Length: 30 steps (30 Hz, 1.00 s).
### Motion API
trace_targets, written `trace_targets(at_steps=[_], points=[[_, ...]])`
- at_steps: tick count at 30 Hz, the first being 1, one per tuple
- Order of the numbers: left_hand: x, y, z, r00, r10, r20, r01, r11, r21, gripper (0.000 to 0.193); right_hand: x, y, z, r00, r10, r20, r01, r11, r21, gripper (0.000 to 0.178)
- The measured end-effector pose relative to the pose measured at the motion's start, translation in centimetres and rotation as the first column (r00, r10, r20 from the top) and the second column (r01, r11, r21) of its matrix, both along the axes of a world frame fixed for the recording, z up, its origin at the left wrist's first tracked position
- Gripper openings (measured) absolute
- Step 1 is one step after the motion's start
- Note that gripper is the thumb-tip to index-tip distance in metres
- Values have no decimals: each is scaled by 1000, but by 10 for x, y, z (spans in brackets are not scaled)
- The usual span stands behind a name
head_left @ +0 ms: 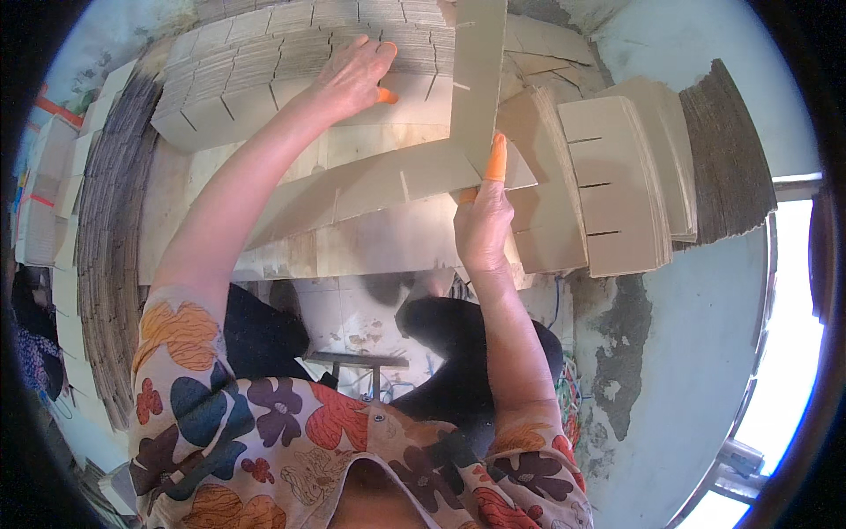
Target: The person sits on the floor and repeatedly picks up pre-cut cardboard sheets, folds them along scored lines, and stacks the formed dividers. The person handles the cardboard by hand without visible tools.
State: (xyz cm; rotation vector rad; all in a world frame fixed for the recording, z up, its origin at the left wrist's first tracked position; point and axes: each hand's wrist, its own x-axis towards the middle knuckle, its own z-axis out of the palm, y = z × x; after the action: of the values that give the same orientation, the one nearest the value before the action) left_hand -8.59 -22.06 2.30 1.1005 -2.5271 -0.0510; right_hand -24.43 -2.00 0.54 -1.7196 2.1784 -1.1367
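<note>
My left hand (357, 78), with orange finger covers on thumb and forefinger, is over the front of a long row of slotted cardboard strips (256, 97). Its thumb and forefinger are apart, and nothing shows between them. My right hand (485, 216), an orange cover on its thumb, is closed on two cardboard strips where they cross. One slotted strip (370, 187) slants to the left above the bench. The other strip (477, 79) points away from me, past the row's right end. The fingers under the strips are mostly hidden.
Stacked cardboard pieces (617, 185) fan out along the right side of the wooden bench (291, 256). A tall stack of cardboard (119, 229) lines the left. A wall with peeling paint (679, 309) stands at the right. My legs are below the bench's near edge.
</note>
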Motion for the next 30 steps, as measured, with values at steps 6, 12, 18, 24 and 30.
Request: trace_targets(at_steps=[6, 12, 18, 24, 30], points=[[-22, -23, -36, 997, 39, 60, -30, 990, -139, 30, -2, 0, 0, 1000, -4, 22, 2, 997, 75, 84], [-18, -24, -42, 998, -55, -38, 46, 979, -200, 13, 0, -1, 4, 1000, -12, 25, 9, 993, 117, 85], [-16, -21, -37, 993, -114, -19, 105, 960, -260, 15, -1, 0, 1, 1000, 26, 8, -26, 998, 58, 84], [-15, -14, -26, 993, -119, -18, 111, 964, -243, 16, -1, 0, 0, 999, 47, -3, -47, 999, 0, 81], [-18, -12, -26, 995, -82, 58, 91, 980, -178, 16, -1, 0, 1, 999, 45, -4, -45, 999, -7, 86]])
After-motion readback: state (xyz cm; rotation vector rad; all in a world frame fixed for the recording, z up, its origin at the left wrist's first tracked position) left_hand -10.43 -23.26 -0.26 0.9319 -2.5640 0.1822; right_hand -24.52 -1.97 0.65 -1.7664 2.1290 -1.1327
